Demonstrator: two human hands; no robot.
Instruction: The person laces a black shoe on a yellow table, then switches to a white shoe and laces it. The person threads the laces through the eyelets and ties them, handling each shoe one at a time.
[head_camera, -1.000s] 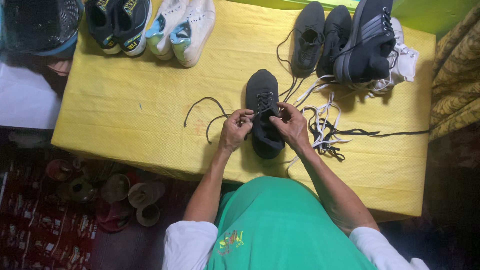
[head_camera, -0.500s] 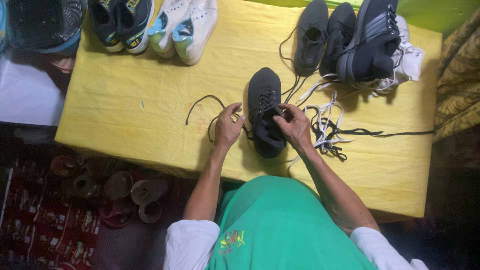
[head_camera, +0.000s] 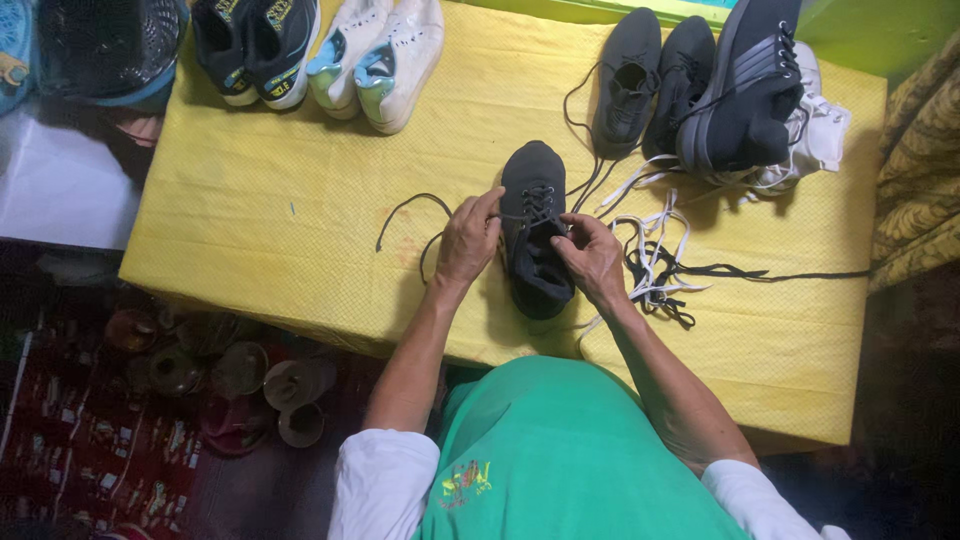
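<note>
Head view: the black shoe (head_camera: 535, 232) lies mid-table on the yellow cloth (head_camera: 250, 200), toe pointing away from the person, and both hands are at its eyelets. The left hand (head_camera: 468, 240) is closed in a pinch on the black lace (head_camera: 410, 205), which loops out to the left across the cloth. The right hand (head_camera: 592, 255) has its fingers curled on the lacing at the shoe's right side; whether it grips a lace end I cannot tell. To lace well here, I'd say keep both ends evenly taut and the shoe steady. Both forearms angle in from below, wrists low near the cloth, fingertips meeting over the tongue. A tangle of loose laces (head_camera: 655, 265) sits just right; more shoes (head_camera: 690, 90) stand farther back.
</note>
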